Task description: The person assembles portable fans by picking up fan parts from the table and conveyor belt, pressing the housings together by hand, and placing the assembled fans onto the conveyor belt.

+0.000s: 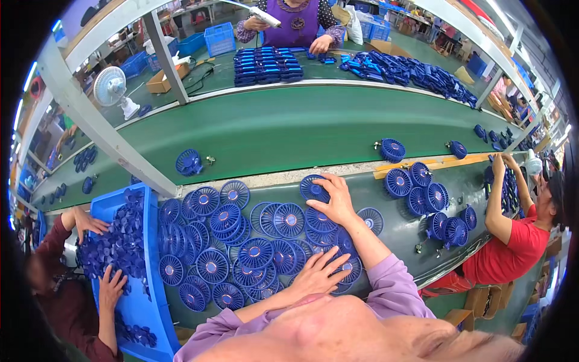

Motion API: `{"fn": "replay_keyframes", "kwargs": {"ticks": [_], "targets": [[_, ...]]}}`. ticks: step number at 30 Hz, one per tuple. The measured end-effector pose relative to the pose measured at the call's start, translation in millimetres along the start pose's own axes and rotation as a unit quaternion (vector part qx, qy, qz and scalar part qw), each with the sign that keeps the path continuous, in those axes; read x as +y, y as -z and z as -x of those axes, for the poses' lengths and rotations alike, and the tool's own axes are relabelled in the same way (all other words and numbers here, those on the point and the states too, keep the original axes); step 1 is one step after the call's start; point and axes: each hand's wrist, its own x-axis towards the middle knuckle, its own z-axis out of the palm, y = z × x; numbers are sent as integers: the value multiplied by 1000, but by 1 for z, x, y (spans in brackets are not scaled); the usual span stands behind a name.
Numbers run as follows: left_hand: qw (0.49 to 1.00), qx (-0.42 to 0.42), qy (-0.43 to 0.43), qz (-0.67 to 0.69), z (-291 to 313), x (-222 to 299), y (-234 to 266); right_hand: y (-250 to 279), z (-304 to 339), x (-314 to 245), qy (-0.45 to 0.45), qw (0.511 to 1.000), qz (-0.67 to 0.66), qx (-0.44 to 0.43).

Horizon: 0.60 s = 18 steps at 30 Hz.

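Round blue plastic fan guards (256, 253) with slotted ribs lie in a loose, partly stacked heap on the green bench before me. My right hand (335, 202) reaches to the far edge of the heap. Its thumb and fingers close round the rim of one blue fan guard (312, 188) by the conveyor's edge. Nearer to me, my left hand (319, 274) rests with fingers spread over several guards at the heap's right side, palm down. What lies beneath that palm is hidden.
At left, a blue tray (151, 265) holds small blue fan blades (117, 241), with a co-worker's hands over it. Beyond runs a green conveyor (271, 127) carrying blue fan heads (189, 161). More fan heads (437, 196) lie at right, near a person in red (506, 250).
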Motion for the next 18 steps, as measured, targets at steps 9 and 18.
{"fn": "replay_keyframes", "kwargs": {"ticks": [9,18], "targets": [[1000,13,-4,2,0,1,1,3,1,-3,9,1000,14,7],[999,46,-11,-2,0,2,-1,2,1,-2,0,1000,15,0]]}}
